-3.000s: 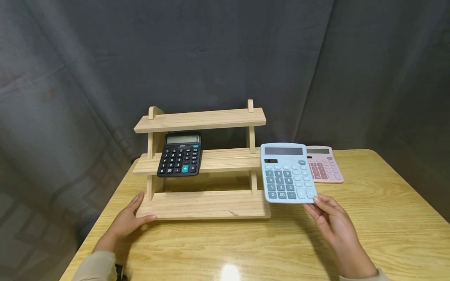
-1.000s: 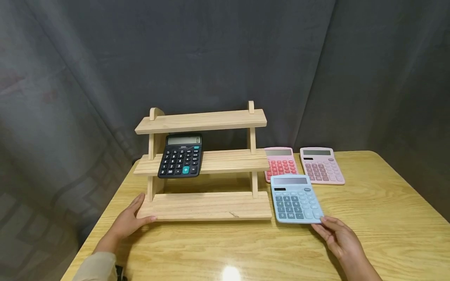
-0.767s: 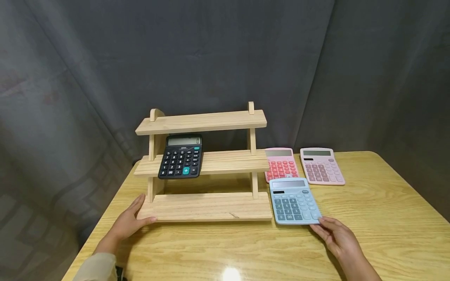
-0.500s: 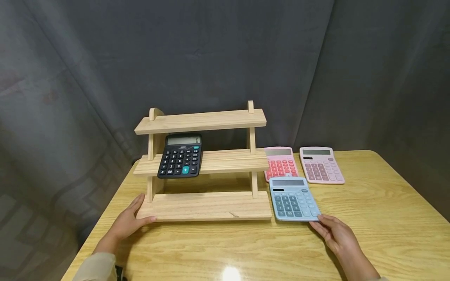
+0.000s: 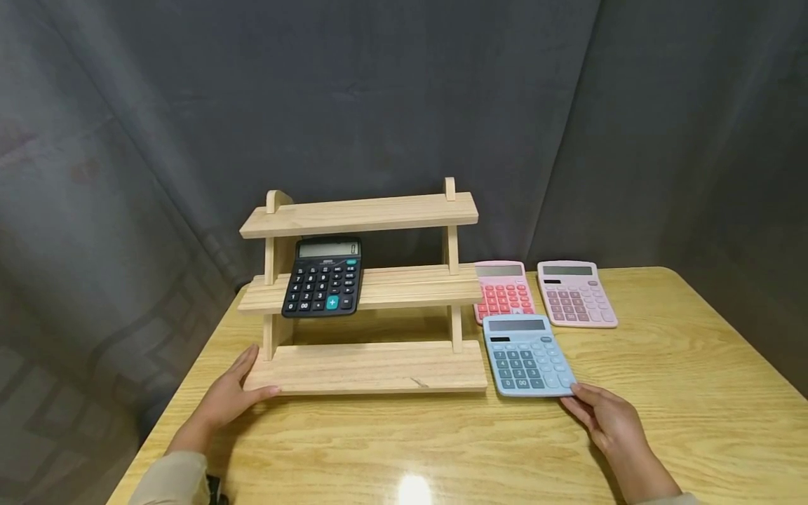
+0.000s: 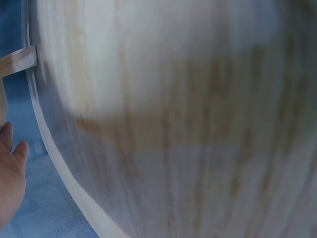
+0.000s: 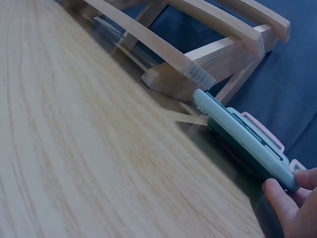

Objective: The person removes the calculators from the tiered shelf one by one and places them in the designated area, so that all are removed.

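My right hand (image 5: pixel 611 422) pinches the lower right corner of a light blue calculator (image 5: pixel 527 354) between thumb and fingers. In the right wrist view the calculator (image 7: pixel 247 139) is tilted, its near part raised over the table with a dark shadow beneath. It is just right of the wooden three-tier shelf (image 5: pixel 366 368). My left hand (image 5: pixel 227 393) rests against the shelf's lower left corner, thumb along the front edge and straight fingers by the end. A black calculator (image 5: pixel 324 277) leans on the middle tier at the left, its display showing 0.
Behind the blue calculator, a bright pink calculator (image 5: pixel 505 287) lies partly hidden by the shelf. To its right lies a pale pink calculator (image 5: pixel 577 294) on the wood-grain table (image 5: pixel 682 393). A grey curtain (image 5: pixel 391 98) hangs behind the table.
Since three seconds ago, my right hand has lowered the light blue calculator beside the shelf, uncovering the bright pink one. Over the last second it has hardly moved; my left hand stays put.
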A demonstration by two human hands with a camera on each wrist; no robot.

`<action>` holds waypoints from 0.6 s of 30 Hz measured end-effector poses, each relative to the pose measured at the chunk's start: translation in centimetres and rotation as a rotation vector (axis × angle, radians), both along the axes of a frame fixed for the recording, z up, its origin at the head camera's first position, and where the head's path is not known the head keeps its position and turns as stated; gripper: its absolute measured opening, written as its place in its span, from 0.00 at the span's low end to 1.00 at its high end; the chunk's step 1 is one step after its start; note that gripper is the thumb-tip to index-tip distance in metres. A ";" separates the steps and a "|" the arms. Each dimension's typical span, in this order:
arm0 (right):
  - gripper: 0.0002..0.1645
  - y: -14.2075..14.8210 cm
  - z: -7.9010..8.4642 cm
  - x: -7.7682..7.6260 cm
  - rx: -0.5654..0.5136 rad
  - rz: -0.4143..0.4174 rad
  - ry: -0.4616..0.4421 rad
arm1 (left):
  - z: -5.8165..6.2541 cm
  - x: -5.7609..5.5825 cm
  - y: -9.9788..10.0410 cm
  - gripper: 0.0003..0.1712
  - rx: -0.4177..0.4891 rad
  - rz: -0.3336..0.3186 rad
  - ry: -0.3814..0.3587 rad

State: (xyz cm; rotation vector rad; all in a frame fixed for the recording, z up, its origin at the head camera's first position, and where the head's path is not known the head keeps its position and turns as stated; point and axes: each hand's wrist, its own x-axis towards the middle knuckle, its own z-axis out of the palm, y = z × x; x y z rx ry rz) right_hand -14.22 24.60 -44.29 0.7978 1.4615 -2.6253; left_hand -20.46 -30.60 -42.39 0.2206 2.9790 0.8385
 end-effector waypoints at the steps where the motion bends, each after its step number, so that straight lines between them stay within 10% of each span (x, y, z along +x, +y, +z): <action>1: 0.20 0.0 -0.1 0.0 0.032 0.000 0.000 | 0.0 0.0 0.0 0.57 0.000 -0.002 0.001; 15: 0.05 0.3 0.1 0.5 0.334 0.093 -0.014 | -0.1 0.0 -0.1 0.57 -0.004 -0.001 -0.004; 18: 0.22 0.3 0.6 0.6 0.415 0.158 -0.012 | 0.0 0.0 -0.1 0.57 -0.002 -0.007 -0.001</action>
